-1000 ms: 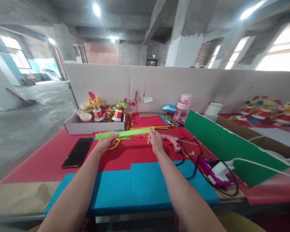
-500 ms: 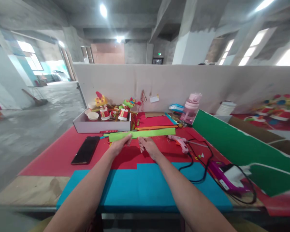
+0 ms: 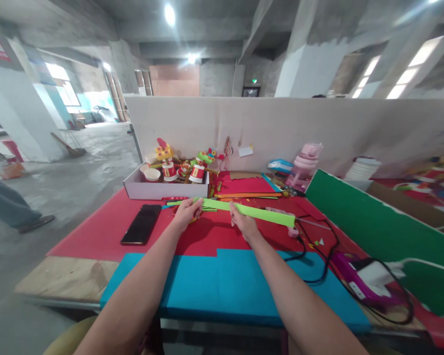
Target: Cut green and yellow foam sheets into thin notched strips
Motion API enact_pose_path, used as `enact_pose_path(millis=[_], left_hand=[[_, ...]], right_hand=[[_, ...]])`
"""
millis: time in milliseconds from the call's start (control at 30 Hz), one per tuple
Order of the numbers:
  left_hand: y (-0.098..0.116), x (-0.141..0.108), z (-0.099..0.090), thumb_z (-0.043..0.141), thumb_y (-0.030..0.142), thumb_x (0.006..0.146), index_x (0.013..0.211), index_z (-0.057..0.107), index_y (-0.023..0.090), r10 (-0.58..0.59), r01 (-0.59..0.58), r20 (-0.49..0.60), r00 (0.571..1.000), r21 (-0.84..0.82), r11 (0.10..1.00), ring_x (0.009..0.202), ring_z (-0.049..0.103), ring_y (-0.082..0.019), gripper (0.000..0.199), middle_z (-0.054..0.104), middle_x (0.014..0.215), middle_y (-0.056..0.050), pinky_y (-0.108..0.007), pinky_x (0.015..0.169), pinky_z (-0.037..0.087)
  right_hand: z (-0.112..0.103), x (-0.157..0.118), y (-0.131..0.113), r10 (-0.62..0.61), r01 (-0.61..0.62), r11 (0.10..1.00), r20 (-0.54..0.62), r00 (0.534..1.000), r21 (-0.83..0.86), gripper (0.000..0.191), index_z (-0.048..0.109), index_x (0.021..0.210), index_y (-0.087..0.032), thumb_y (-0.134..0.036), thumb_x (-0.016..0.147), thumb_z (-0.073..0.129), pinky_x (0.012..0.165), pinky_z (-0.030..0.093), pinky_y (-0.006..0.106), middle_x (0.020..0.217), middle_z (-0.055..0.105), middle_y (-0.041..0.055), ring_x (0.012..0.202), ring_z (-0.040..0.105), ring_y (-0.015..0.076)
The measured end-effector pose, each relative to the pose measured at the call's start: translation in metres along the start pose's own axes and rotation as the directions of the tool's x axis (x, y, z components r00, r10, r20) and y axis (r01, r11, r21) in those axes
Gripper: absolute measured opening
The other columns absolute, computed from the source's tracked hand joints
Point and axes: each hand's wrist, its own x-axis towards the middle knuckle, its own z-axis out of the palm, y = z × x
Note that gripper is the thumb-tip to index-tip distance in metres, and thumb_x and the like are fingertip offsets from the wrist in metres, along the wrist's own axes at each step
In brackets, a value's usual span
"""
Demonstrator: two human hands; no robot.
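Observation:
A long light-green paper strip [image 3: 268, 214] stretches between my hands, held above the red table covering and slanting down to the right. My left hand [image 3: 188, 213] pinches it near its left end. Farther along, my right hand [image 3: 243, 221] grips it with thumb and fingers, and a long free part extends to the right. The strip's right end partly covers a pink glue gun [image 3: 293, 231]. Under and behind the left hand lie more thin green and blue strips, partly hidden.
A black phone [image 3: 141, 225] lies left of my hands. Behind stands a white box [image 3: 163, 190] with paper-cup figures. A green board [image 3: 370, 236], a purple power strip [image 3: 366, 281] and black cable are at right. Blue sheets [image 3: 222, 286] cover the front edge. A person's leg [image 3: 11, 202] shows far left.
The green strip has swung from lying nearly level to slanting down rightward, its right end coming nearer. My view has turned slightly left, and a person's leg has appeared at the left.

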Motion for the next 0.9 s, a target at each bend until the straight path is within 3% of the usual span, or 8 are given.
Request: enact_pose_path(millis=[167,300,400,467,533,700,800,900], left_hand=[[0.000,0.003,-0.011,0.063,0.055,0.074,0.055,0.051,0.016,0.031,-0.031,-0.057,0.998,0.007,0.999,0.039,0.037,-0.007,0.045,0.041,0.040,0.004,-0.022,0.043,0.028],[0.001,0.002,-0.015,0.059,0.053,0.078,0.060,0.050,0.017,0.090,-0.094,-0.158,0.983,-0.015,0.995,0.042,0.040,-0.008,0.041,0.043,0.043,0.005,-0.021,0.048,0.033],[0.003,-0.004,-0.003,0.062,0.051,0.076,0.068,0.054,0.017,0.049,-0.052,0.074,0.996,0.030,0.998,0.051,0.047,-0.009,0.036,0.052,0.053,0.003,-0.022,0.056,0.039],[0.003,-0.010,0.010,0.063,0.052,0.075,0.066,0.056,0.016,0.010,-0.038,0.258,0.966,0.105,0.994,0.055,0.050,-0.011,0.037,0.055,0.057,0.001,-0.024,0.060,0.042],[0.003,-0.015,0.022,0.060,0.053,0.077,0.059,0.056,0.016,-0.004,-0.063,0.345,0.939,0.183,0.981,0.059,0.052,-0.014,0.041,0.057,0.057,-0.002,-0.027,0.065,0.043],[0.002,-0.018,0.030,0.044,0.051,0.087,0.053,0.054,0.020,0.035,-0.096,0.227,0.973,0.265,0.959,0.058,0.052,-0.015,0.047,0.055,0.053,-0.002,-0.029,0.066,0.041],[0.001,-0.014,0.024,0.044,0.049,0.088,0.052,0.054,0.021,0.093,-0.143,0.195,0.976,0.261,0.955,0.054,0.050,-0.015,0.046,0.053,0.051,-0.001,-0.028,0.063,0.040],[-0.002,-0.009,0.016,0.047,0.051,0.086,0.052,0.054,0.021,0.075,-0.101,0.120,0.990,0.227,0.969,0.050,0.048,-0.014,0.045,0.049,0.046,0.000,-0.027,0.059,0.039]], right_hand=[[-0.004,0.002,-0.002,0.042,-0.041,0.999,-0.055,0.998,0.013,0.048,0.046,0.053,-0.022,-0.063,0.074,0.058,0.045,0.039,0.026,0.039,0.036,-0.0074,0.037,0.039,0.0101],[-0.010,0.007,-0.005,0.086,-0.055,0.981,-0.157,0.984,0.188,0.053,0.042,0.050,-0.022,-0.068,0.073,0.057,0.044,0.039,0.026,0.039,0.031,-0.0074,0.037,0.035,0.0095],[-0.005,0.002,-0.008,0.086,-0.071,0.969,-0.055,0.995,0.236,0.053,0.046,0.053,-0.021,-0.070,0.071,0.058,0.046,0.041,0.026,0.040,0.036,-0.0065,0.039,0.039,0.0096],[0.005,-0.006,-0.009,0.112,-0.114,0.981,0.027,0.993,0.158,0.054,0.050,0.053,-0.021,-0.071,0.070,0.057,0.048,0.042,0.026,0.040,0.041,-0.0049,0.040,0.043,0.0106],[0.016,-0.014,-0.008,0.128,-0.131,0.991,0.083,0.988,0.038,0.056,0.050,0.050,-0.020,-0.072,0.070,0.055,0.049,0.042,0.026,0.041,0.044,-0.0035,0.043,0.046,0.0113],[0.025,-0.019,-0.007,0.154,-0.152,0.988,0.147,0.977,-0.025,0.056,0.047,0.048,-0.022,-0.073,0.070,0.054,0.048,0.041,0.025,0.038,0.034,-0.0062,0.039,0.037,0.0100],[0.019,-0.014,-0.006,0.151,-0.151,0.988,0.118,0.981,-0.014,0.054,0.046,0.049,-0.022,-0.070,0.072,0.056,0.045,0.039,0.024,0.037,0.030,-0.0069,0.038,0.036,0.0098],[0.010,-0.007,-0.005,0.105,-0.108,0.993,0.066,0.992,0.049,0.052,0.046,0.050,-0.021,-0.066,0.072,0.058,0.043,0.038,0.024,0.037,0.031,-0.0072,0.037,0.036,0.0094]])
